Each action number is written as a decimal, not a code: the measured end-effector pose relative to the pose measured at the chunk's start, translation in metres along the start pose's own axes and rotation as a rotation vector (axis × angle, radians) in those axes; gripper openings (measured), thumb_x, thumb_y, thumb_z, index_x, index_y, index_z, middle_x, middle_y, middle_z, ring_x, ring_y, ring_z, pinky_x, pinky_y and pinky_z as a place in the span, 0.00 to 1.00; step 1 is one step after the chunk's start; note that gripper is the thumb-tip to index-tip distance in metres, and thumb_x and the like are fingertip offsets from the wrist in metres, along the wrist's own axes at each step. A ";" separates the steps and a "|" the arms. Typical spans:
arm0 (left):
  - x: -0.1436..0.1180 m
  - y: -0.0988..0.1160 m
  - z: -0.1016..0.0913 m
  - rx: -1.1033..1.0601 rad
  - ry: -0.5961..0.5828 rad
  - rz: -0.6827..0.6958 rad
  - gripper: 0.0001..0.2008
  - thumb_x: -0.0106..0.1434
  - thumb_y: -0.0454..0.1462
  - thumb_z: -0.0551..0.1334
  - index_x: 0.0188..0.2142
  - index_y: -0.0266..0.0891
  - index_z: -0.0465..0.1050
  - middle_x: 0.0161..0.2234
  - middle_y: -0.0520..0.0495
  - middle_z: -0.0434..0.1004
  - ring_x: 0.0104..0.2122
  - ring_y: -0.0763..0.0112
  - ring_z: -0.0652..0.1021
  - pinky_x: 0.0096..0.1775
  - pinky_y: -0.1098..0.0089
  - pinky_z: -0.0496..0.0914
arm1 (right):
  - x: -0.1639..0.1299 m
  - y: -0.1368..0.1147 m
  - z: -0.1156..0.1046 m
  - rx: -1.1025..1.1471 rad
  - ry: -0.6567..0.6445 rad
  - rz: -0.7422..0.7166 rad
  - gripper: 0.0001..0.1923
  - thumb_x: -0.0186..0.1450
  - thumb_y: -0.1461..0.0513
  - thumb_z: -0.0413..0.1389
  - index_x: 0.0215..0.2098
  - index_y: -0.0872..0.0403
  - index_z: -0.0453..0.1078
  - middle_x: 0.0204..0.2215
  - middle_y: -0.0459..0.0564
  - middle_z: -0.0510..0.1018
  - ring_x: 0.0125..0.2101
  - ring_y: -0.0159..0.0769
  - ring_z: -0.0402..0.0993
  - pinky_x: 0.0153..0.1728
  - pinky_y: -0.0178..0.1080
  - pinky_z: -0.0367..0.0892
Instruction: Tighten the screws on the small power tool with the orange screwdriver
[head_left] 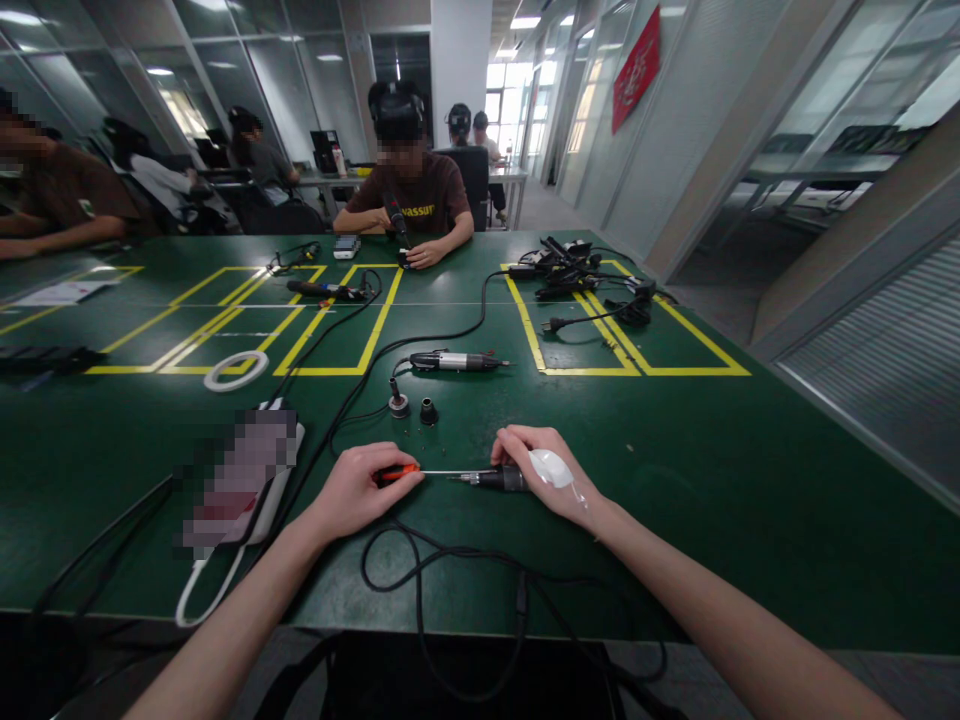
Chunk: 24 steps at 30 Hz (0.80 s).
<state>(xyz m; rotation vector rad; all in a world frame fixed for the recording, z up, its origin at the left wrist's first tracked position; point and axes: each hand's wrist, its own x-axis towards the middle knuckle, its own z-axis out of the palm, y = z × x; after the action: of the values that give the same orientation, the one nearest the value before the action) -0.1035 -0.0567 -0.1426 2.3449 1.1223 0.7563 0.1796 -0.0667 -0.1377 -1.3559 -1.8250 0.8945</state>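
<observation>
My left hand (367, 485) is closed around the orange-and-black handle of a screwdriver (401, 472), whose thin shaft points right. Facing it, my right hand (544, 465) is wrapped round the dark body of an electric screwdriver (499, 479); its narrow bit points left. The screwdriver's shaft reaches along the tip of the electric one; whether they touch I cannot tell. A white patch under clear tape sits on the back of my right hand. Just beyond my hands stand a dark cap (428, 411) and a round metal-and-black part (398, 402), with tiny bits scattered near them.
Another electric screwdriver (457, 361) lies farther back. A black cable (427, 550) loops toward the front edge. At left are a phone on a white block (281, 490) and a white ring (235, 370). Tangled tools (562, 265) lie back right. A co-worker (416, 190) sits opposite.
</observation>
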 end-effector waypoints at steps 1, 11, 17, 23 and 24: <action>0.000 0.000 0.000 0.007 -0.001 0.001 0.11 0.69 0.41 0.63 0.35 0.38 0.83 0.30 0.49 0.82 0.30 0.74 0.80 0.34 0.76 0.69 | 0.000 0.000 0.000 0.003 0.000 0.003 0.24 0.74 0.51 0.46 0.25 0.51 0.73 0.27 0.49 0.82 0.32 0.41 0.78 0.38 0.40 0.67; -0.001 0.006 0.001 -0.054 0.048 -0.038 0.06 0.62 0.39 0.66 0.34 0.37 0.77 0.26 0.53 0.77 0.25 0.77 0.75 0.30 0.77 0.67 | 0.000 0.001 0.001 -0.007 -0.002 0.005 0.25 0.73 0.50 0.46 0.25 0.52 0.73 0.27 0.49 0.81 0.31 0.39 0.77 0.37 0.39 0.67; -0.001 0.006 0.001 -0.077 0.048 -0.036 0.06 0.62 0.38 0.66 0.31 0.37 0.75 0.27 0.52 0.79 0.26 0.76 0.76 0.31 0.77 0.69 | 0.000 0.001 0.000 -0.003 -0.013 0.005 0.24 0.73 0.51 0.47 0.25 0.52 0.73 0.27 0.49 0.82 0.31 0.39 0.77 0.37 0.39 0.67; -0.002 0.002 -0.002 -0.034 0.052 -0.004 0.09 0.66 0.41 0.66 0.35 0.38 0.80 0.31 0.48 0.83 0.31 0.73 0.80 0.36 0.74 0.71 | 0.000 0.001 0.000 -0.017 -0.009 0.011 0.24 0.74 0.52 0.47 0.26 0.52 0.74 0.27 0.49 0.83 0.32 0.40 0.78 0.38 0.40 0.68; -0.002 0.002 -0.002 -0.027 0.050 -0.002 0.10 0.67 0.42 0.65 0.35 0.38 0.81 0.31 0.48 0.83 0.31 0.72 0.80 0.36 0.74 0.71 | 0.000 0.001 0.000 -0.017 -0.014 0.010 0.24 0.74 0.52 0.47 0.26 0.52 0.74 0.28 0.49 0.83 0.32 0.40 0.78 0.38 0.40 0.67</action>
<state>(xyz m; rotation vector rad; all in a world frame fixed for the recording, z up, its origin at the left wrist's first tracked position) -0.1046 -0.0593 -0.1405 2.3136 1.1282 0.8285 0.1802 -0.0661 -0.1381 -1.3742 -1.8412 0.8977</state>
